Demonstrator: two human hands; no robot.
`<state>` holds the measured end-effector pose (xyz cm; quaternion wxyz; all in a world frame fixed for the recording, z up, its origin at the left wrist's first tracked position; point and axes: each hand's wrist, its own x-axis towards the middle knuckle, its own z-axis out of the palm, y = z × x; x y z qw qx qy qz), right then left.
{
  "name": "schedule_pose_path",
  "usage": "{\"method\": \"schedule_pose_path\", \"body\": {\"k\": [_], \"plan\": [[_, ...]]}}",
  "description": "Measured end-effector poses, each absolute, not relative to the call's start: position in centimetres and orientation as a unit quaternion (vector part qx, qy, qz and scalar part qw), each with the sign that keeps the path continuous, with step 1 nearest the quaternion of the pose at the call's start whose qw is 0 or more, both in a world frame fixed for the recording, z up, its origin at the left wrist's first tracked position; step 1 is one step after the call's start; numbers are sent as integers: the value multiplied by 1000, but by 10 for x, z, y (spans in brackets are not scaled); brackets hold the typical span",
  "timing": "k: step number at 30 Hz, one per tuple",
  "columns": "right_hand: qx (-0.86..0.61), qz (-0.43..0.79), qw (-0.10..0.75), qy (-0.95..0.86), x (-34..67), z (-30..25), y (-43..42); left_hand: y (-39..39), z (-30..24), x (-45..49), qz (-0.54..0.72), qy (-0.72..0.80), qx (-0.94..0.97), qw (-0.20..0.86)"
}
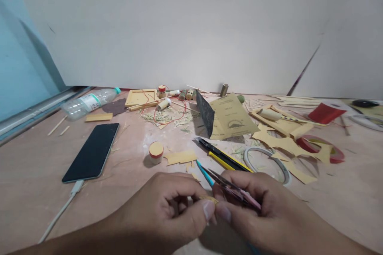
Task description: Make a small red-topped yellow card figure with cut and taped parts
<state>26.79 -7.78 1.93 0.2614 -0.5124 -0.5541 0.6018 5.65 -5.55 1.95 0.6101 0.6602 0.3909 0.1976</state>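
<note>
We pinch the tan scrap [209, 199] where our thumbs meet, low over the bench [344, 191], left hand [167, 207] closed on it, right hand [263, 211] gripping scissors [230, 186] that slant away leftward just above it.

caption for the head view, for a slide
Left hand and right hand pinch a yellow scrap, the right also gripping scissors, above a cluttered table

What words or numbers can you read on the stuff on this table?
None can be read for sure.
Sandpaper sheet: printed lines and a round mark, too blurred to read.
Label on the plastic bottle: too small to read.
Phone: dark screen, no text.
Scissors in the right hand, paper scrap in the left hand: no writing shows.
</note>
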Motion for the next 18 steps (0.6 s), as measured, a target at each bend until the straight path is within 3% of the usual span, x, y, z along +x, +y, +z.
{"method": "schedule_pose_path", "body": {"k": [5,18], "plan": [[-471,622,332,-530,274,18,-83,-55,29,55,211,428,590,651],[-512,556,320,-571,275,19,-83,-56,34,56,243,419,538,690]]}}
